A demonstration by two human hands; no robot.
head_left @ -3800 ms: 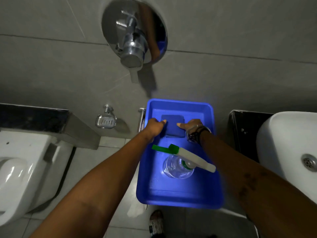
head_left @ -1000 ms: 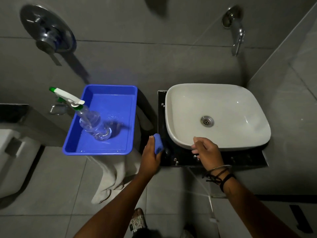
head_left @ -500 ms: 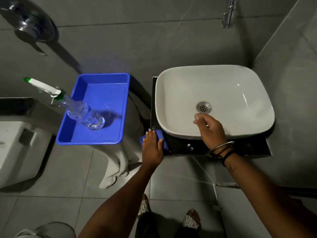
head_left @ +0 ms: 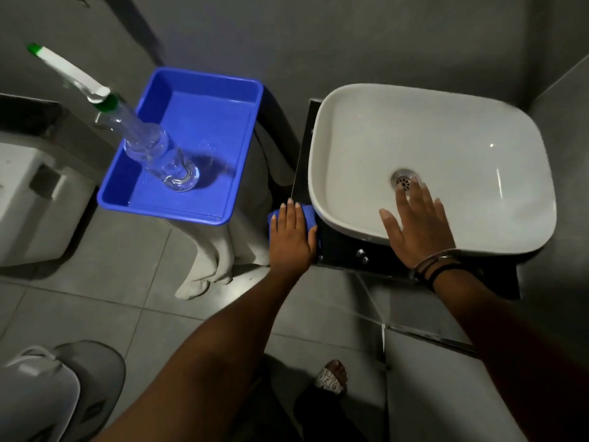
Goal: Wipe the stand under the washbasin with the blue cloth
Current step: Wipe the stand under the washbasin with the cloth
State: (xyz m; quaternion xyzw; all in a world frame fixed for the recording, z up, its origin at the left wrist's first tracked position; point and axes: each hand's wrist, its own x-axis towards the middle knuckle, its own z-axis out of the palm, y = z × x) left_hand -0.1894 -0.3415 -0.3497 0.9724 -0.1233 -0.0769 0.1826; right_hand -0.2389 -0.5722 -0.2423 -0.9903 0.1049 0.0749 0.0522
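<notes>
The left hand (head_left: 291, 234) lies flat, pressing the blue cloth (head_left: 273, 219) onto the corner of the dark stand (head_left: 345, 250). The right hand (head_left: 417, 228) is spread open over the front rim of the washbasin (head_left: 446, 135). Wiping looks barely started; next, I'd say, the cloth should sweep along the stand towards the right hand.

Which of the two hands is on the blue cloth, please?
The left hand presses the blue cloth flat on the dark stand; the right hand is spread over the white washbasin.

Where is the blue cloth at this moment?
In the head view, the blue cloth lies under the left hand on the black stand's left front corner, beside the washbasin.
</notes>
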